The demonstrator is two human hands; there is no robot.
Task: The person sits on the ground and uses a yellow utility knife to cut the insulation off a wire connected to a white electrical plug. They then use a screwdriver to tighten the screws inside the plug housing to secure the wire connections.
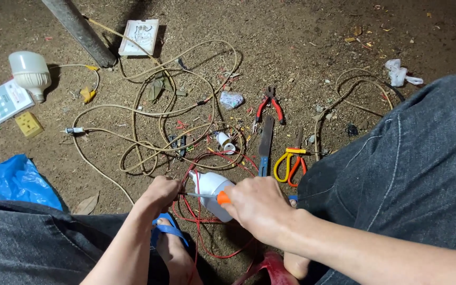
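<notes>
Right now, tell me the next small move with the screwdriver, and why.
Probably steady the tip before turning. The right hand grips the orange-handled screwdriver, whose shaft points toward the left hand across the white bulb housing. Red wires loop around the work, and the tip's seating is hidden, so a slip could hit fingers.

A white bulb housing (213, 192) lies tilted over red wires (207, 232), an orange-handled screwdriver (209, 196) across it.
</notes>
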